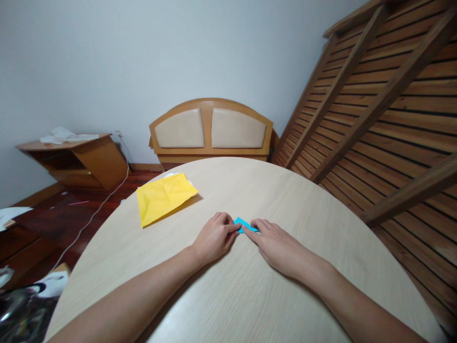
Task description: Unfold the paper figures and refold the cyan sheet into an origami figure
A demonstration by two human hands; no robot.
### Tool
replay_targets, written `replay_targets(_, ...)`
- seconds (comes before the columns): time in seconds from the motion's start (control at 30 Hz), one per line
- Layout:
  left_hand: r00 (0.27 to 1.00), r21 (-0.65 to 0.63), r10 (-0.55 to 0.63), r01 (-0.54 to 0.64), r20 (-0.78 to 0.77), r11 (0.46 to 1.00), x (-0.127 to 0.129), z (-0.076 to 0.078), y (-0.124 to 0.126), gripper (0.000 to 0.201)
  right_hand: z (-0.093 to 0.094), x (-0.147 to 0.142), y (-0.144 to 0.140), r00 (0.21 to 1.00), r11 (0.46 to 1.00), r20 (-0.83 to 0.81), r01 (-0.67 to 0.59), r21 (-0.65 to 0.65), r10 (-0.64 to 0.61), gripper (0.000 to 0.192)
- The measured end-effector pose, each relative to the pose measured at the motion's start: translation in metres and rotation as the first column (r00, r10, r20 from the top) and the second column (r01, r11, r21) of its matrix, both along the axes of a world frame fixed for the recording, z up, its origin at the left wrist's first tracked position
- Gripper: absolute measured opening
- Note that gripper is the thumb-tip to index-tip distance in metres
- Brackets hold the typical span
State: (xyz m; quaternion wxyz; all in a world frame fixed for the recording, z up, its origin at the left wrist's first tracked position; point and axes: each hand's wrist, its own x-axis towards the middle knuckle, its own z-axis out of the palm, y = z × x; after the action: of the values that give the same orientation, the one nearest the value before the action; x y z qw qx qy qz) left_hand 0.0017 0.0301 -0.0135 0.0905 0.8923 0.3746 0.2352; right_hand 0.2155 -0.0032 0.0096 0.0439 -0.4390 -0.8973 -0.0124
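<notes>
Two hands meet over our small blue paper [244, 225], lying flat on the round table [250, 286]: our left hand [214, 238] and right hand [276, 245] both press fingertips on it, seemingly pinching its edges, each equally near.

Private home, a spare or storage room by the look of it. Landmark: round pale wood-grain table [250, 295]. Behind its far edge, a wooden headboard [211, 129] with two padded cream panels stands on the floor against a plain white wall [143, 57]. Right of the table, a slatted bed base [385, 95] leans up on edge. Far left of the table, a low wooden side table [82, 159] with papers on top. Dark red wood floor [53, 214], a white cable [103, 200] trailing across it.
</notes>
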Motion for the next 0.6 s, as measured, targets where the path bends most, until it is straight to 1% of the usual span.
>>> replay_targets(0.1,1.0,-0.001,-0.002,0.002,0.0,1.0,0.0,-0.001,0.0,0.023,0.006,0.0,0.001,1.0,0.999,0.01,0.0,-0.042,0.0,0.051)
replay_targets(0.2,1.0,0.007,0.005,-0.005,-0.014,1.0,0.0,-0.002,0.0,0.024,0.008,0.001,0.002,1.0,0.999,0.01,0.003,-0.044,-0.002,0.049)
replay_targets(0.37,0.993,0.028,-0.011,0.014,-0.113,1.0,0.001,0.006,-0.001,0.027,0.009,-0.004,-0.003,0.999,0.999,0.03,0.02,-0.025,-0.019,0.053)
replay_targets(0.47,0.987,0.053,-0.031,0.04,-0.16,0.998,0.0,0.011,-0.007,0.028,0.01,-0.011,-0.009,0.997,0.998,0.044,0.059,-0.021,-0.058,0.049)
replay_targets(0.53,0.978,0.072,-0.054,0.07,-0.2,0.995,-0.001,0.012,-0.011,0.034,0.01,-0.017,-0.013,0.994,0.995,0.039,0.099,-0.005,-0.098,0.045)
replay_targets(0.6,0.966,0.073,-0.068,0.089,-0.251,0.993,-0.001,0.011,-0.013,0.041,0.007,-0.021,-0.015,0.992,0.992,0.028,0.126,0.017,-0.126,0.046)
